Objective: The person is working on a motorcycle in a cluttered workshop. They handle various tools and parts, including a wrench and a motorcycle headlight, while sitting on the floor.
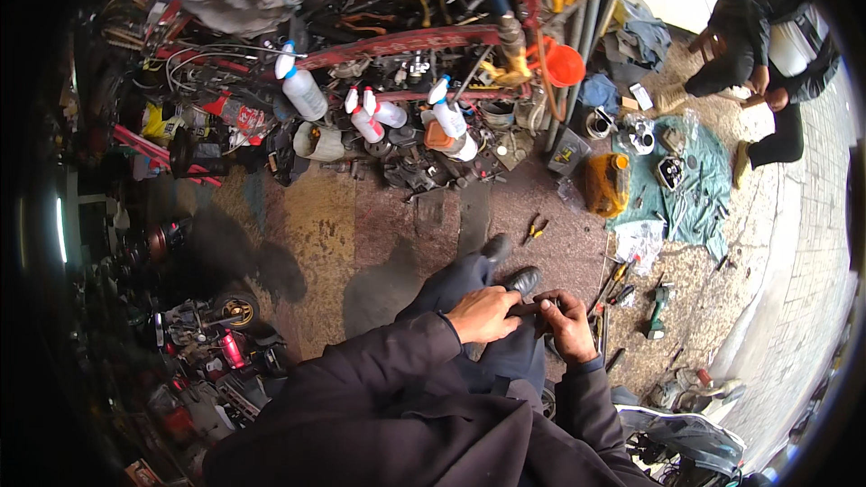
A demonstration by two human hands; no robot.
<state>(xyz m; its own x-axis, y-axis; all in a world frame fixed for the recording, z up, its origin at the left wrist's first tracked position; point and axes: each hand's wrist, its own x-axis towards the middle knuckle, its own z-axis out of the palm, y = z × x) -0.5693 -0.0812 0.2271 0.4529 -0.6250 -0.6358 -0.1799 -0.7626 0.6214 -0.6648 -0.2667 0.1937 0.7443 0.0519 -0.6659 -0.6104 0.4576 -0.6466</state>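
I am holding a small, dark, narrow object (pixel 525 309), too small to identify, between my hands over my dark-trousered legs. My left hand (pixel 483 314) has its fingers closed around the object's left part, and my right hand (pixel 568 326) pinches its right end with thumb and fingers. Below them are my black shoes (pixel 520 281). Yellow-handled pliers (pixel 536 230) lie on the stained floor a little beyond my feet. To the right of my right hand are more hand tools (pixel 621 284) and a green cordless power tool (pixel 658 311).
Cluttered red shelving (pixel 397 36) with spray bottles (pixel 301 90) stands ahead. A teal cloth (pixel 699 198) with metal parts and a yellow jug (pixel 606 182) are right. A co-worker (pixel 771 63) in dark clothes sits upper right. Motorbike parts (pixel 236 352) crowd the lower left.
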